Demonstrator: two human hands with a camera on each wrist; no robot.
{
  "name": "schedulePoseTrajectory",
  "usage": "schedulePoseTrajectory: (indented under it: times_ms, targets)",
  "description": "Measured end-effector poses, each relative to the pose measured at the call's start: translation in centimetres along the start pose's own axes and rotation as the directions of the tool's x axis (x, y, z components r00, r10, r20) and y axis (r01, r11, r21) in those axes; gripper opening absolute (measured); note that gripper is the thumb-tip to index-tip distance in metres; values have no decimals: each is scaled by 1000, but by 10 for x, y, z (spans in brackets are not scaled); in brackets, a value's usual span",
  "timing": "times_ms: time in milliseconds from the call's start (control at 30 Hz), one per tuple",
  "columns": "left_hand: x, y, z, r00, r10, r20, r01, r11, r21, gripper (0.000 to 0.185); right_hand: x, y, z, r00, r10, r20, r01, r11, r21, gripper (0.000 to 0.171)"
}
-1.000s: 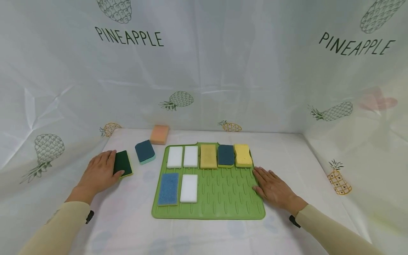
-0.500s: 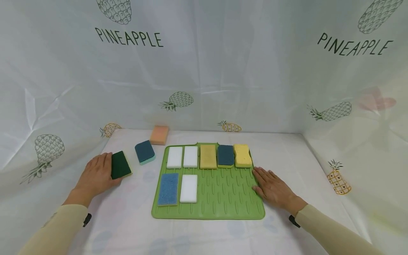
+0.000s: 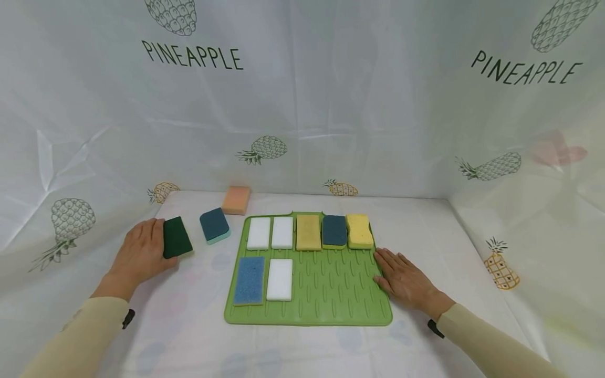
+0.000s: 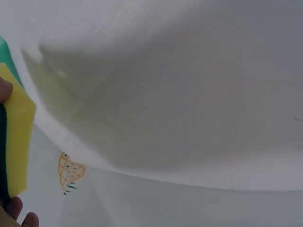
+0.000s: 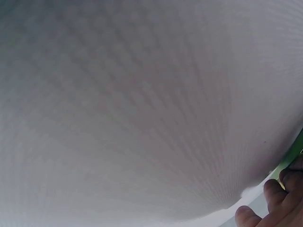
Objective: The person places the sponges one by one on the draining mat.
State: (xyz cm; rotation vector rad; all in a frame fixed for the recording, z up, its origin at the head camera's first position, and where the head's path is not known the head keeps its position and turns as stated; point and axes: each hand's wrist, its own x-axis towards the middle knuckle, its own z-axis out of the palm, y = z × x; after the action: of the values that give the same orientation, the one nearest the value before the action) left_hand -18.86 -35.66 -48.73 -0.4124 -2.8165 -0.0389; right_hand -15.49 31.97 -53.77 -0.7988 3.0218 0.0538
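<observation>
On the left, my left hand (image 3: 137, 254) pinches a scouring sponge (image 3: 176, 239) between thumb and fingers, dark green pad facing up. Its yellow foam side shows in the left wrist view, where the sponge (image 4: 20, 137) is held over the white cloth and casts a shadow there. My right hand (image 3: 405, 277) rests with straight fingers at the right edge of a green ribbed mat (image 3: 331, 312). Several fingertips (image 5: 274, 194) of it show in the right wrist view's lower corner. A dark blue sponge (image 3: 215, 224) with a mint underside lies just right of the held one.
The mat's back row has two white sponges (image 3: 259, 233), a tan one (image 3: 308, 232), a dark blue one (image 3: 334, 231) and a yellow one (image 3: 360, 231). In front lie a blue sponge (image 3: 249, 281) and a white one (image 3: 280, 280). An orange sponge (image 3: 236, 200) sits behind.
My left hand has shifted slightly left with the scouring sponge, which has tilted and come up a little. The right hand and the mat are as before.
</observation>
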Motion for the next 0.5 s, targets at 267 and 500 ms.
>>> schedulePoseTrajectory:
  times_ms: [267, 500]
  targets:
    - [8, 3, -9, 1000, 1, 12, -1, 1000, 31, 117, 0, 0, 1, 1000, -3, -3, 3, 1000, 0, 71]
    - [17, 15, -17, 998, 56, -24, -54, 996, 76, 118, 1, 1, 1, 1000, -11, -14, 11, 1000, -9, 71]
